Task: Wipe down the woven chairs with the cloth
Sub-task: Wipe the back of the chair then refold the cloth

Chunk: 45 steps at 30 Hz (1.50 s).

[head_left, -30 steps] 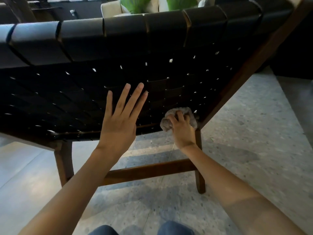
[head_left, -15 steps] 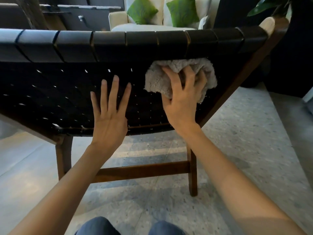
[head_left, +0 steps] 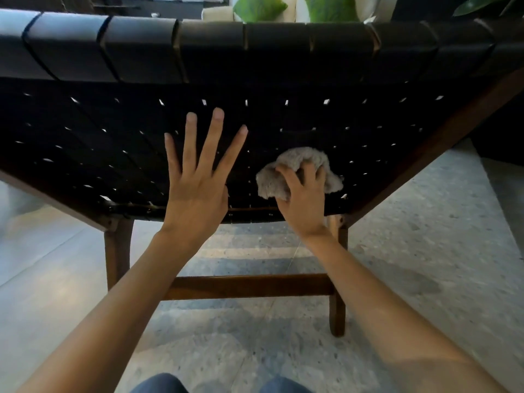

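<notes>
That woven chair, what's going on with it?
A person is wiping down a black woven chair with a fluffy beige cloth. The right hand grips the bunched cloth and presses it against the lower part of the weave, near the wooden frame on the right. The left hand lies flat on the weave beside it, fingers spread, seemingly to steady the chair.

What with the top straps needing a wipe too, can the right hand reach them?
Probably yes: the right hand grips the cloth low on the chair, nothing lies between it and the top straps, and the left hand is off to the side.
</notes>
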Each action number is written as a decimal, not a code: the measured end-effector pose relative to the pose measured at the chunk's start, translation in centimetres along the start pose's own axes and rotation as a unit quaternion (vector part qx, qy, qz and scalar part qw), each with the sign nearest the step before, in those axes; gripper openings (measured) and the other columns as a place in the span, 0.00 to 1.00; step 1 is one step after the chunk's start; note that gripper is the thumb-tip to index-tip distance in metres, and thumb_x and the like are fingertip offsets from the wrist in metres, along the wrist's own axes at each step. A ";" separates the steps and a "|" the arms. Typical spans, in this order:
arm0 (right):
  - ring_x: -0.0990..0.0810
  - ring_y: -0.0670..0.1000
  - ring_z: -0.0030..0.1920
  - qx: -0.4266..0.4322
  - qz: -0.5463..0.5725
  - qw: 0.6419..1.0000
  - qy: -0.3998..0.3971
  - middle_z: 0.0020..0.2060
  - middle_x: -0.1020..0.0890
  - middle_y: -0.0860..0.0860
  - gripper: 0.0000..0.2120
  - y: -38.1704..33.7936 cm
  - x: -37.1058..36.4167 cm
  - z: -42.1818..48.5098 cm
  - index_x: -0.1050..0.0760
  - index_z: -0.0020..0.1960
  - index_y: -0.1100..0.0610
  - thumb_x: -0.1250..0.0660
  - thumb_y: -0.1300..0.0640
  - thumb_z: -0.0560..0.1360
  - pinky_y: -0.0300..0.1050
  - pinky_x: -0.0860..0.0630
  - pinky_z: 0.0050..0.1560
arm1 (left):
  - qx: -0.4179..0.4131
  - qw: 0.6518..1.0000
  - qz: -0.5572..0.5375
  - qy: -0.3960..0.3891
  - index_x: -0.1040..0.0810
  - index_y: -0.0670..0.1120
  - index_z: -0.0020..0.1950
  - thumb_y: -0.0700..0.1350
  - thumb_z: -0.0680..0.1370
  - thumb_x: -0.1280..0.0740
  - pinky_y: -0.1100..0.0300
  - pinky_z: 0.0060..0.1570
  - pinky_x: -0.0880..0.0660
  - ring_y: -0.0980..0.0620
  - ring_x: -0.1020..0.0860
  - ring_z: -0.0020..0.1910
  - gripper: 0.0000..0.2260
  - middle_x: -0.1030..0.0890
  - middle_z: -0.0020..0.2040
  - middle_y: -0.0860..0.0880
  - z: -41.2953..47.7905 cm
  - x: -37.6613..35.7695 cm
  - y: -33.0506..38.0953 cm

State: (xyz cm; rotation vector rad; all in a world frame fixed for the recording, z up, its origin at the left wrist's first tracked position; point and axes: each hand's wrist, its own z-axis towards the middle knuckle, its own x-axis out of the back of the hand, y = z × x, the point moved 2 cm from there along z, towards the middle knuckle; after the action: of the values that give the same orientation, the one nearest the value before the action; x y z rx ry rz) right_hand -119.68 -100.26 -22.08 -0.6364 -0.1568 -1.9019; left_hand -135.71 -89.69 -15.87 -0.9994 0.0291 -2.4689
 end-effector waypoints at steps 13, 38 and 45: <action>0.31 0.61 0.65 -0.079 0.026 0.949 -0.305 0.65 0.30 0.55 0.20 0.6 -2.9 -4.7 0.26 0.65 0.54 0.37 0.66 0.75 0.49 0.32 0.65 | -0.008 0.999 -0.042 -0.007 0.55 0.50 0.78 0.34 0.73 0.37 0.36 0.72 0.53 0.37 0.60 0.75 0.39 0.58 0.77 0.41 -0.2 -0.3 0.1; 0.21 0.64 0.42 0.076 0.037 0.992 0.091 0.46 0.21 0.65 0.24 -9.7 3.9 6.4 0.22 0.59 0.57 0.24 0.62 0.64 0.55 0.22 0.42 | 0.047 0.996 -0.070 0.021 0.54 0.48 0.78 0.29 0.73 0.39 0.38 0.73 0.50 0.36 0.57 0.75 0.39 0.57 0.77 0.42 -1.2 2.5 -5.7; 0.20 0.63 0.42 -0.010 0.056 0.991 -0.123 0.49 0.21 0.63 0.25 -7.0 -4.1 -0.9 0.19 0.57 0.59 0.24 0.70 0.61 0.58 0.19 0.42 | 0.038 0.997 -0.057 0.021 0.57 0.48 0.78 0.28 0.72 0.39 0.38 0.73 0.49 0.35 0.58 0.75 0.41 0.58 0.77 0.41 -1.6 1.7 -5.7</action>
State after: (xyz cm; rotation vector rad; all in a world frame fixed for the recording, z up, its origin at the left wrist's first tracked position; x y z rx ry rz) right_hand -125.11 -94.34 -23.63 -0.8743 -0.2539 -1.7150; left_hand -140.15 -85.61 -14.86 -0.9406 -0.1102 -2.5741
